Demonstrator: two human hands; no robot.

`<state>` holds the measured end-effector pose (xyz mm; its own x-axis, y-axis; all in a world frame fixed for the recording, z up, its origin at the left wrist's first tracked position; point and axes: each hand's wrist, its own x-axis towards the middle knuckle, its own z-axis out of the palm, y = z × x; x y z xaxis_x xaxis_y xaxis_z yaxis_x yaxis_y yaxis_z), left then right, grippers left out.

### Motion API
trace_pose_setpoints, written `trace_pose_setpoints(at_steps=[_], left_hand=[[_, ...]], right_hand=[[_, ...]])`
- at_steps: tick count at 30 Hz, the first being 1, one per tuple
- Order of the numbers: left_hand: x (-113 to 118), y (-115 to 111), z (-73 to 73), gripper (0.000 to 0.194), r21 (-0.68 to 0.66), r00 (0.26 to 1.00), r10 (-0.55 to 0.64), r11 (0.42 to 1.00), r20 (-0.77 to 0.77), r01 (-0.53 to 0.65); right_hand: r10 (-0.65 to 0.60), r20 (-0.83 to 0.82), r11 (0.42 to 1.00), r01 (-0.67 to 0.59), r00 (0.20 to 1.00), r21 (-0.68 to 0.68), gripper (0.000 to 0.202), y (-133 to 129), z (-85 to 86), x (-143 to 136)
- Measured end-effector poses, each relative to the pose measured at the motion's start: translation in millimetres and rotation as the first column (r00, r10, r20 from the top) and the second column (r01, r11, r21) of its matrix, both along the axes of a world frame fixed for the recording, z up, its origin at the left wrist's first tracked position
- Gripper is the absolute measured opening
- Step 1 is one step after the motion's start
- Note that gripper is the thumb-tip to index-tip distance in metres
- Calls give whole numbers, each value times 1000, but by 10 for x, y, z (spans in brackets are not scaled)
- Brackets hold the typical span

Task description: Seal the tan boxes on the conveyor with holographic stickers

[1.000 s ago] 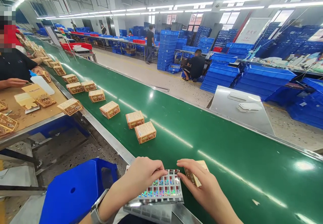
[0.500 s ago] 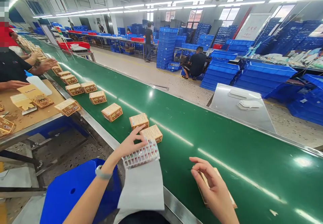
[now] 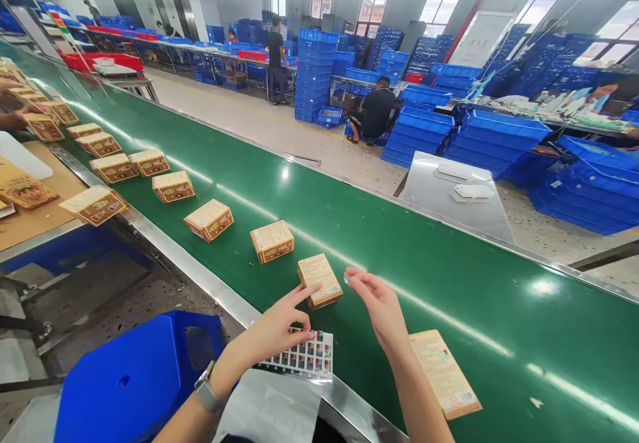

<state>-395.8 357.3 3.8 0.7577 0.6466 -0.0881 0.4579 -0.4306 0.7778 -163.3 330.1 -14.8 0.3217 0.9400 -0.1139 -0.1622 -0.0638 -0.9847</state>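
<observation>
While the left hand (image 3: 279, 326) rests its index fingertip on a small box (image 3: 319, 273), the right hand (image 3: 382, 304) pinches a tiny glinting sticker (image 3: 347, 279) just beside it. That box sits on a green conveyor belt (image 3: 399, 250), its cream top printed with fine dark lines, its sides brown, its edges crisp like folded card. Nearer the person than the box, the left hand's thumb lies over a sticker sheet (image 3: 322, 361), a grid of shiny labels with pale gaps; from here I can't tell whether it grips it. Smooth white paper (image 3: 269, 403) curves below that, beside the glossy metal rail (image 3: 354, 404). Right of the box lies another carton (image 3: 452, 380), bearing one colourful sticker (image 3: 444, 354). More boxes (image 3: 208, 220) trail off left of the box; a blue plastic stool (image 3: 120, 363) stands nearer and further left.
</observation>
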Motion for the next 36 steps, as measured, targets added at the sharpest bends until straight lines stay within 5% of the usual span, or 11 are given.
trace_pose_setpoints(at_steps=[6, 14, 25, 30, 33, 36], left_hand=[[84, -13, -37, 17, -6, 999, -26, 1000, 41, 26], [226, -115, -34, 19, -7, 997, -58, 998, 41, 58], [388, -248, -53, 22, 118, 992, -128, 985, -5, 128], [207, -350, 52, 25, 144, 993, 106, 985, -47, -98], [24, -346, 227, 27, 62, 969, 231, 972, -85, -226], [-91, -310, 417, 24, -32, 958, 245, 967, -151, -253]], right_hand=[[58, -31, 995, -61, 998, -85, 44, 364, -191, -127], [46, 49, 997, -42, 998, -70, 44, 191, -219, -32], [-145, 378, 986, 165, 914, -21, 42, 42, -264, 79], [-156, 493, 985, 173, 856, 12, 40, -44, -49, 168], [13, 602, 996, -61, 798, 60, 31, -212, 236, 58], [278, 732, 881, -469, 623, 64, 22, -371, 475, -120]])
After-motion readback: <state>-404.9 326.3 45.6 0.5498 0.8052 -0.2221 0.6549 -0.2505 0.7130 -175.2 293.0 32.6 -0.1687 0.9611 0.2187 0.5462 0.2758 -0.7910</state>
